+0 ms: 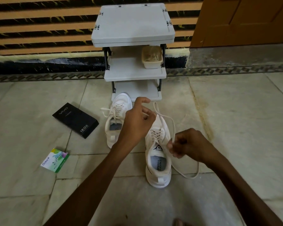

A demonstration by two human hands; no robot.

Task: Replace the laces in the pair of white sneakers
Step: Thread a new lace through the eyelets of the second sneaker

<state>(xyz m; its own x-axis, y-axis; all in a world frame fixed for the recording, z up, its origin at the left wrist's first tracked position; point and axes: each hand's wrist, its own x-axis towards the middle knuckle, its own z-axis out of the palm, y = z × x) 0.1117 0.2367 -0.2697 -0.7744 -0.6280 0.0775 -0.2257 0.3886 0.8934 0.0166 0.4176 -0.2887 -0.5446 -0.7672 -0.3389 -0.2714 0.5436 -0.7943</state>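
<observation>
Head cam: I see both white sneakers on the floor [219, 111] before a grey rack [134, 69]. Near sneaker [158, 160] still laced. My left hand [138, 121] covers its toe, fingers pinching one lace [162, 121] end, raised. Right hand [189, 145] pinches the other end at the collar. Far sneaker [116, 115] half hidden behind the left hand. Tub [152, 57] contents blurred.

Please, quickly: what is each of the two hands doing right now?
Left hand: closed, pinching the white flat shoelace of the nearer white sneaker.
Right hand: closed, pinching the same shoelace.
</observation>
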